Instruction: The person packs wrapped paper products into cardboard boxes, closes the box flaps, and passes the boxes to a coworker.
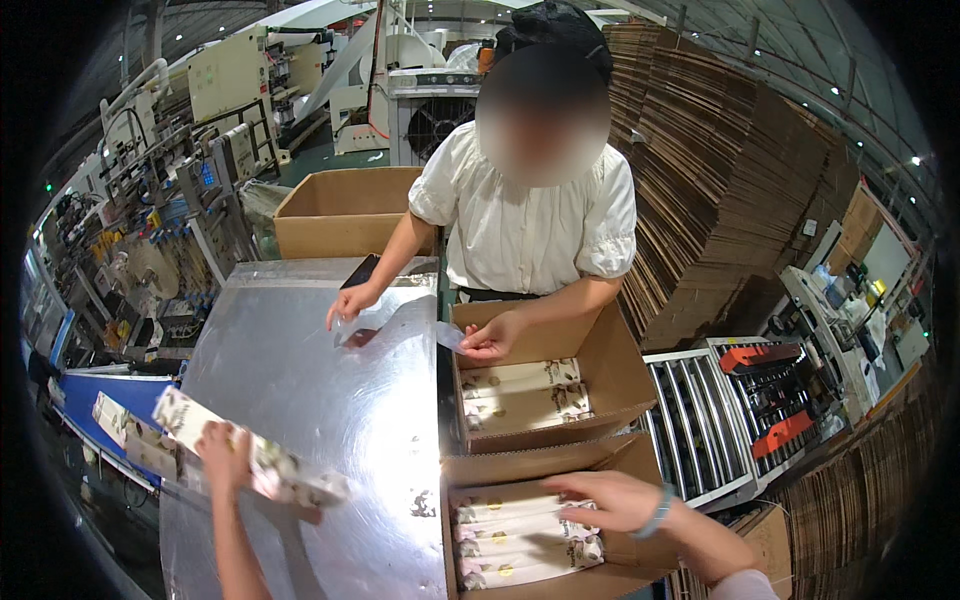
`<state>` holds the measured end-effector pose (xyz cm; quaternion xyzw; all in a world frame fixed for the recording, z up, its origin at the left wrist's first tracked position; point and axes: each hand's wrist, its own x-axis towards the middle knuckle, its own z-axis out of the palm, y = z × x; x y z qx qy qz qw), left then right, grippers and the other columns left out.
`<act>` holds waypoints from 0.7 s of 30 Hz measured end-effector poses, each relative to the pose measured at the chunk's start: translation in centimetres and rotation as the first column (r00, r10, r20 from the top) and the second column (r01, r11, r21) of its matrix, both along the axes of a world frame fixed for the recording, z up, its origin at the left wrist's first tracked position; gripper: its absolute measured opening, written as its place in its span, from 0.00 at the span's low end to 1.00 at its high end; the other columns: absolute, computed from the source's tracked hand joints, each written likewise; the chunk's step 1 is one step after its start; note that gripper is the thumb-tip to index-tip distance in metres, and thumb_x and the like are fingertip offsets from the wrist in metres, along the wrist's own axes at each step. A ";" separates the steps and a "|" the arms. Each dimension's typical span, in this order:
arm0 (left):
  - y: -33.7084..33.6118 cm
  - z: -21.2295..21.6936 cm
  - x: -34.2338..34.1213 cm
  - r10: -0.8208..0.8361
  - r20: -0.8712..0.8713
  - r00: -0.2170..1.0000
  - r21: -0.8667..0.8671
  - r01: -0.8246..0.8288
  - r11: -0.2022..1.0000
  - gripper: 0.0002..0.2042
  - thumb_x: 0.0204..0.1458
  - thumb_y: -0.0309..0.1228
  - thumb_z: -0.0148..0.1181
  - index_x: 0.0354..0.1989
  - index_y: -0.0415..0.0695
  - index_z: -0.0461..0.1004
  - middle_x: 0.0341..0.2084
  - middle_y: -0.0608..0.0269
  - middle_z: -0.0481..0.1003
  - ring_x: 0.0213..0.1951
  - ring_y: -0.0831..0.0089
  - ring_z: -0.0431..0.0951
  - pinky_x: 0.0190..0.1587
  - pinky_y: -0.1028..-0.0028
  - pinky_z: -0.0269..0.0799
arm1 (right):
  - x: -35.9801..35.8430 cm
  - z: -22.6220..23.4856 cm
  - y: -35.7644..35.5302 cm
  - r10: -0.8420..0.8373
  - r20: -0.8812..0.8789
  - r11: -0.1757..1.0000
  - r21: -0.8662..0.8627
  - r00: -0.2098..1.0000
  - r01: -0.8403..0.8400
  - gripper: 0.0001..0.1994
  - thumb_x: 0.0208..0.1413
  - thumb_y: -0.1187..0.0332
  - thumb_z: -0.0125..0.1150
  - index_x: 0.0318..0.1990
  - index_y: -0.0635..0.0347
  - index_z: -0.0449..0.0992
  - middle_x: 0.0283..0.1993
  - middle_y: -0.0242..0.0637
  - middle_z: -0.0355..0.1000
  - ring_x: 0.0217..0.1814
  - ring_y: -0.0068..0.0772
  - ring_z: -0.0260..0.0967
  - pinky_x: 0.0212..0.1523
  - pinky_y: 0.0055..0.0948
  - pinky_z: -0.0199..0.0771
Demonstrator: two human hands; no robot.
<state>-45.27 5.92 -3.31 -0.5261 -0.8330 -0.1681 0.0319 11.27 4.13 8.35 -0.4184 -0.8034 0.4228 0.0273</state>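
Note:
My left hand [224, 455] is wrapped around a long cream pack with a floral print [262, 462], held tilted over the metal table [300, 330]. Its near end looks blurred. My right hand [612, 500], fingers stretched out, is over the near cardboard box [548, 462], close to the several similar floral packs [525, 540] lying in a row inside. Whether the fingertips touch them I cannot tell.
Across the table a person in a white top [540, 225] holds a piece of clear film [450, 335]. A second open box [620, 385] contains similar packs. More packs [135, 435] lie on the blue conveyor [75, 400] at left. A roller conveyor [695, 425] stands right.

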 end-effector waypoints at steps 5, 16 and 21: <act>-8.2 4.2 16.0 -0.525 0.265 0.809 -0.121 0.568 0.814 0.23 0.43 0.39 0.63 0.47 0.40 0.70 0.52 0.45 0.63 0.57 0.48 0.58 0.58 0.51 0.51 | -12.4 -7.4 1.8 0.115 -0.305 0.970 0.240 0.946 -0.040 0.33 0.55 0.55 0.54 0.62 0.66 0.52 0.65 0.64 0.44 0.64 0.60 0.51 0.62 0.39 0.56; 1.1 0.1 -15.6 0.124 -0.039 0.991 0.022 -0.124 0.992 0.29 0.52 0.48 0.54 0.62 0.55 0.59 0.61 0.33 0.48 0.60 0.39 0.54 0.61 0.56 0.51 | -23.8 -16.8 -0.7 -0.219 -0.368 0.935 -0.343 0.904 0.087 0.53 0.50 0.43 0.55 0.63 0.81 0.32 0.66 0.68 0.35 0.70 0.59 0.35 0.68 0.37 0.40; 2.9 -1.1 -15.3 0.297 -0.157 0.942 -0.137 -0.318 0.938 0.28 0.52 0.57 0.45 0.40 0.43 0.78 0.62 0.41 0.52 0.61 0.44 0.52 0.62 0.51 0.46 | -25.1 -17.1 1.1 -0.236 -0.348 0.951 -0.273 0.907 0.142 0.53 0.50 0.42 0.55 0.62 0.82 0.33 0.66 0.68 0.35 0.71 0.58 0.32 0.68 0.36 0.37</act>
